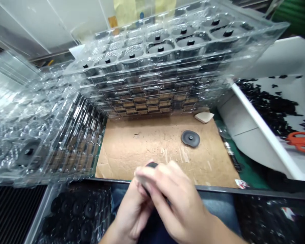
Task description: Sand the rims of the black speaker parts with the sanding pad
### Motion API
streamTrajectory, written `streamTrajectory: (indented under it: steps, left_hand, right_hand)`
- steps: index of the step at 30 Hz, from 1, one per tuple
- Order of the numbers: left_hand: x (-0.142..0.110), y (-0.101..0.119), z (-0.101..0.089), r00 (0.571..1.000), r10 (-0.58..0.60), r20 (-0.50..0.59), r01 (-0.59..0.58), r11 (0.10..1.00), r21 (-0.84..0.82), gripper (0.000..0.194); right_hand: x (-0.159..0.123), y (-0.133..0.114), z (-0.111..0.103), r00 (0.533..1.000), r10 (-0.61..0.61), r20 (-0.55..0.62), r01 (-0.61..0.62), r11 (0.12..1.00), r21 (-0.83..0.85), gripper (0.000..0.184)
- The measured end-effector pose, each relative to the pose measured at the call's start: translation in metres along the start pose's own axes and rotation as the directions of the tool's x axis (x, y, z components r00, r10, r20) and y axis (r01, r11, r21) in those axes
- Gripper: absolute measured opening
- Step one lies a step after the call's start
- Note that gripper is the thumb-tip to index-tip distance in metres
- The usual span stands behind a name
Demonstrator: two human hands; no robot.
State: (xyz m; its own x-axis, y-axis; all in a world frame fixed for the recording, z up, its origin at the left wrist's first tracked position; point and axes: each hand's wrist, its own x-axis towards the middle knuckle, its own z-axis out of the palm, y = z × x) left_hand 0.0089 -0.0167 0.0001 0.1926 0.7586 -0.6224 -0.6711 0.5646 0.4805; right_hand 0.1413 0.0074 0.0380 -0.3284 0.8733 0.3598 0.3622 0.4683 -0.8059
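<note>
My left hand (134,210) and my right hand (178,196) are closed together above the front edge of the bench. Between their fingers is a dark part (151,164), mostly hidden and slightly blurred; a black bit of it shows above the fingertips. Beyond my hands a dark grey disc (186,139) with a small hub in its middle lies on the cardboard sheet (124,142), touched by neither hand.
Stacked clear plastic trays (142,76) with dark parts stand at the back, and another tray stack (48,132) at left. A white bin (264,125) at right holds small black pieces and orange-handled scissors (302,141). A white wedge (204,117) lies on the cardboard. Lower left, black discs (72,217) fill a tray.
</note>
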Motion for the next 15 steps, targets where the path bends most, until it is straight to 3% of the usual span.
streamTrajectory:
  steps: [2,3,5,8,10,12,15]
  left_hand:
    - [-0.001,0.0,-0.003,0.999,0.002,-0.032,-0.002,1.0,0.011,0.044]
    - [-0.001,0.0,-0.003,0.999,0.004,-0.033,-0.004,1.0,0.016,0.048]
    - [-0.001,0.0,0.0,1.0,-0.007,0.004,0.007,1.0,0.027,0.048]
    - [-0.001,0.004,0.004,0.997,-0.024,0.068,0.023,1.0,0.016,0.039]
    - [-0.002,0.009,0.004,0.996,-0.018,0.089,0.019,1.0,-0.006,0.039]
    - [-0.002,0.012,0.003,0.991,-0.019,0.129,0.023,0.999,-0.026,0.045]
    - [-0.001,0.011,0.004,0.987,-0.054,0.15,0.062,0.997,-0.05,0.046]
  right_hand:
    - [0.003,-0.001,0.0,0.982,0.041,0.187,-0.048,0.998,0.037,0.026]
    - [0.005,-0.001,0.001,0.973,0.059,0.223,-0.07,0.997,0.039,0.025]
    - [0.005,-0.001,0.003,0.991,0.057,0.118,-0.056,0.998,-0.013,0.024]
    - [-0.001,0.0,0.005,0.998,-0.044,-0.035,0.041,0.995,-0.087,0.027]
    - [-0.011,0.001,0.0,0.995,-0.061,0.074,0.065,0.997,-0.05,0.026]
    - [-0.019,0.003,-0.009,0.985,0.017,0.171,-0.009,0.999,-0.046,0.025]
    - [-0.018,0.005,-0.021,0.989,0.082,0.12,-0.056,0.978,-0.201,0.027]
